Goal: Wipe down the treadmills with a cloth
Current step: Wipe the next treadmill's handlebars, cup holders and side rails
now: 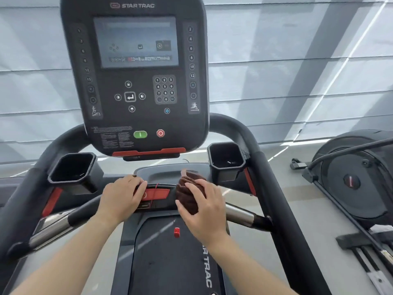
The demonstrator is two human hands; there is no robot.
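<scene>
A black Star Trac treadmill fills the head view, with its console (136, 81) upright in front of me and the belt (170, 258) below. My right hand (204, 211) grips a bunched dark brown cloth (188, 188) and presses it on the front crossbar, just right of the red stop panel (157, 193). My left hand (123, 199) lies flat on the crossbar at the left edge of that red panel, fingers together, holding nothing. A red safety clip (177, 232) hangs on a thin cord over the belt.
Two black cup holders (72, 169) (226, 159) flank the console. Curved black handrails (276, 188) run down both sides, with silver grips (240, 216) on the crossbar. Another exercise machine (357, 177) stands to the right. Grey window blinds (297, 60) are behind.
</scene>
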